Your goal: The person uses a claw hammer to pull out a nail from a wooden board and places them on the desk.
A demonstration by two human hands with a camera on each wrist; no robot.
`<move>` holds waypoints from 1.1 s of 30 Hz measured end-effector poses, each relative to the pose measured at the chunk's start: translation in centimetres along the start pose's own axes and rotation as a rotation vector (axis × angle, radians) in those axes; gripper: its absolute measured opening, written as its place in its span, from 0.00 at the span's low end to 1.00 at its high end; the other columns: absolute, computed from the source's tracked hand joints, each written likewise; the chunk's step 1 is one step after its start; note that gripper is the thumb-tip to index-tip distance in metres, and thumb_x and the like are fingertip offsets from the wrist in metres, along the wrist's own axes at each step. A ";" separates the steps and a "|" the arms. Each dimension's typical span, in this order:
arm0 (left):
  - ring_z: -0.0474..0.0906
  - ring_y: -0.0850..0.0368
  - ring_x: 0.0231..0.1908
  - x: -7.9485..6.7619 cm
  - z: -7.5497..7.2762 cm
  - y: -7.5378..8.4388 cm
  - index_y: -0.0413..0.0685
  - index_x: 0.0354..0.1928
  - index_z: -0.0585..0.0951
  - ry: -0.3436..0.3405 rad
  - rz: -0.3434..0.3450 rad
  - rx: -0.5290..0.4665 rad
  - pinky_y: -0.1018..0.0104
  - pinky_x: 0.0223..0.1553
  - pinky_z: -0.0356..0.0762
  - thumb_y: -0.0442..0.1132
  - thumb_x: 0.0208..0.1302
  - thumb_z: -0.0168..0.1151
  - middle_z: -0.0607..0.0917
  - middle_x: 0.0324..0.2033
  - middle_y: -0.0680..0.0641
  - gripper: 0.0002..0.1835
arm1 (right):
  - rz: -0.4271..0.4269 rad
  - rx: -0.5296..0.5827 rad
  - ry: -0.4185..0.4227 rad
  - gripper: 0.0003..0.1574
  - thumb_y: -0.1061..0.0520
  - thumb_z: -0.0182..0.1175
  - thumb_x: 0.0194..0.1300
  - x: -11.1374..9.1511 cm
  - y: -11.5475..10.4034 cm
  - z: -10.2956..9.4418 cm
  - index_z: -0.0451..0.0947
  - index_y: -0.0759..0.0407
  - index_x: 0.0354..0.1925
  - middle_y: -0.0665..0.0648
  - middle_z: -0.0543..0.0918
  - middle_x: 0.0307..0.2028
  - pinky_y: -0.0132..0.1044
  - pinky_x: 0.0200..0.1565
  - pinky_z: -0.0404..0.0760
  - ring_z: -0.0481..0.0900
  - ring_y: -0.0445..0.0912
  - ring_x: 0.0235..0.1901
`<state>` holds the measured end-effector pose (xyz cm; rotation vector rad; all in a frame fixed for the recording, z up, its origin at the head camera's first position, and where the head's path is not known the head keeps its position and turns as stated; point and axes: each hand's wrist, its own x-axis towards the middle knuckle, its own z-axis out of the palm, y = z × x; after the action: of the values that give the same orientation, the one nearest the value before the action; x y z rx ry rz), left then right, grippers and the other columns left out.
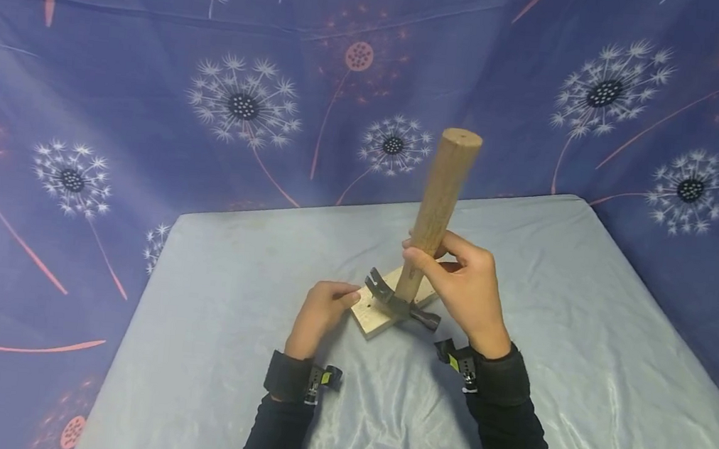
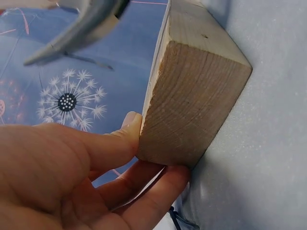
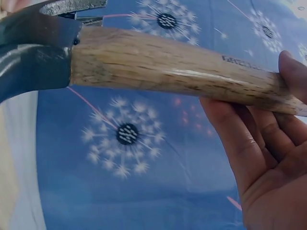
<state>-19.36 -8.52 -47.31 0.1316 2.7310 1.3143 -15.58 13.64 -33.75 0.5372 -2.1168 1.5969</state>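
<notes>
A claw hammer [image 1: 439, 196] stands over the board with its wooden handle rising and leaning right. My right hand [image 1: 472, 284] holds that handle between thumb and fingers, which shows closer up in the right wrist view [image 3: 276, 148]. The metal head [image 1: 394, 302] is low over the wooden board [image 1: 373, 318]; whether they touch, I cannot tell. A thin, dark, nail-like piece [image 2: 88, 61] shows beside the claw [image 2: 76, 38] in the left wrist view. My left hand [image 1: 319, 314] pinches the board's left corner, thumb on its upper face, fingers at its side.
The board lies on a table [image 1: 220, 355] covered with a pale, shiny, wrinkled cloth. Blue fabric [image 1: 158, 36] with a dandelion print hangs behind and at both sides. Each wrist wears a black strap with a small camera [image 1: 322, 378].
</notes>
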 end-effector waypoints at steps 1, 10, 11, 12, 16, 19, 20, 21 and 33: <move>0.78 0.49 0.53 0.0 0.0 0.0 0.47 0.48 0.86 -0.001 -0.003 0.002 0.57 0.56 0.70 0.43 0.66 0.63 0.85 0.46 0.48 0.13 | -0.004 0.011 0.004 0.13 0.62 0.66 0.61 0.0 -0.3 -0.3 0.83 0.64 0.45 0.51 0.84 0.35 0.38 0.31 0.81 0.81 0.48 0.29; 0.78 0.50 0.54 -0.1 0.2 0.0 0.50 0.48 0.85 -0.018 -0.057 0.020 0.58 0.56 0.70 0.45 0.67 0.62 0.84 0.47 0.50 0.13 | -0.031 0.048 0.043 0.12 0.64 0.66 0.60 0.0 -0.7 -1.4 0.84 0.66 0.44 0.55 0.85 0.42 0.39 0.32 0.81 0.80 0.44 0.29; 0.77 0.51 0.54 -0.1 0.2 0.0 0.50 0.48 0.85 -0.017 -0.061 0.023 0.58 0.56 0.70 0.45 0.67 0.62 0.84 0.47 0.51 0.13 | -0.032 0.054 0.043 0.12 0.64 0.66 0.60 0.0 -0.7 -1.4 0.84 0.66 0.44 0.56 0.85 0.43 0.39 0.32 0.82 0.80 0.43 0.30; 0.77 0.51 0.54 -0.1 0.2 -0.1 0.50 0.48 0.85 -0.018 -0.067 0.025 0.58 0.56 0.70 0.45 0.67 0.62 0.84 0.47 0.51 0.13 | -0.034 0.059 0.043 0.12 0.64 0.66 0.60 0.0 -0.6 -1.4 0.83 0.66 0.44 0.56 0.85 0.43 0.39 0.32 0.82 0.80 0.43 0.30; 0.77 0.51 0.55 -0.2 0.2 0.0 0.51 0.50 0.85 -0.024 -0.070 0.037 0.58 0.56 0.69 0.46 0.67 0.61 0.84 0.49 0.51 0.13 | -0.042 0.053 0.044 0.12 0.65 0.66 0.60 0.0 -0.7 -1.6 0.84 0.65 0.45 0.56 0.85 0.42 0.39 0.32 0.82 0.81 0.44 0.29; 0.76 0.50 0.55 -0.4 0.2 0.2 0.50 0.51 0.84 -0.028 -0.045 0.053 0.57 0.56 0.70 0.46 0.68 0.60 0.83 0.49 0.51 0.14 | -0.045 0.040 0.049 0.13 0.64 0.66 0.60 -0.1 -0.8 -1.7 0.84 0.63 0.45 0.57 0.85 0.42 0.38 0.32 0.82 0.80 0.44 0.29; 0.76 0.50 0.55 -0.5 0.2 0.3 0.49 0.51 0.84 -0.025 -0.033 0.051 0.57 0.55 0.70 0.45 0.68 0.60 0.83 0.49 0.50 0.14 | -0.045 0.037 0.051 0.13 0.64 0.66 0.60 -0.2 -0.8 -1.8 0.84 0.63 0.45 0.57 0.85 0.42 0.38 0.32 0.82 0.80 0.44 0.29; 0.77 0.50 0.54 -0.6 0.2 0.5 0.49 0.52 0.84 -0.019 -0.014 0.052 0.57 0.55 0.70 0.45 0.68 0.60 0.83 0.49 0.50 0.15 | -0.045 0.036 0.054 0.13 0.64 0.66 0.60 -0.2 -0.8 -1.8 0.84 0.62 0.45 0.57 0.85 0.42 0.38 0.32 0.82 0.79 0.44 0.29; 0.80 0.61 0.47 -0.6 1.1 3.6 0.55 0.47 0.83 -0.003 0.388 -0.155 0.72 0.47 0.75 0.45 0.66 0.62 0.81 0.46 0.57 0.10 | -0.030 0.015 0.092 0.12 0.63 0.67 0.60 -0.2 -1.3 -2.1 0.84 0.61 0.44 0.53 0.85 0.38 0.37 0.29 0.81 0.78 0.45 0.26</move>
<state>-18.47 -5.53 -45.08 0.6778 2.6758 1.6054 -14.47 15.35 -32.28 0.4886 -2.0222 1.5911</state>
